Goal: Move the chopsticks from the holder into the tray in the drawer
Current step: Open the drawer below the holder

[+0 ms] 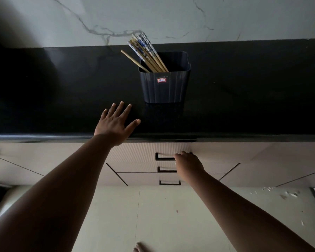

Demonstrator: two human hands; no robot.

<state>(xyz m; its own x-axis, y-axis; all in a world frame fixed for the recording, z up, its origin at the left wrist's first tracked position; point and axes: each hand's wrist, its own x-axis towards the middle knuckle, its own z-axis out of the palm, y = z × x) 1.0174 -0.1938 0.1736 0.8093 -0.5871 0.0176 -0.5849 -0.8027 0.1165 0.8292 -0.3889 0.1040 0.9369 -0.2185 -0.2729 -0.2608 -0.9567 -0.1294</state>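
Chopsticks [147,53] stand bundled in a dark ribbed holder [165,82] on the black countertop [244,97], leaning toward its left rim. The left hand [115,122] lies flat beside the holder, fingers spread, apparently bracing the body. The right hand [188,163] curls its fingers over the top drawer handle [164,156], presumably to pull the closed drawer [144,151] open; no tray is visible. Behind: a veined marble wall [171,17]. Below: a pale tiled floor [162,215].
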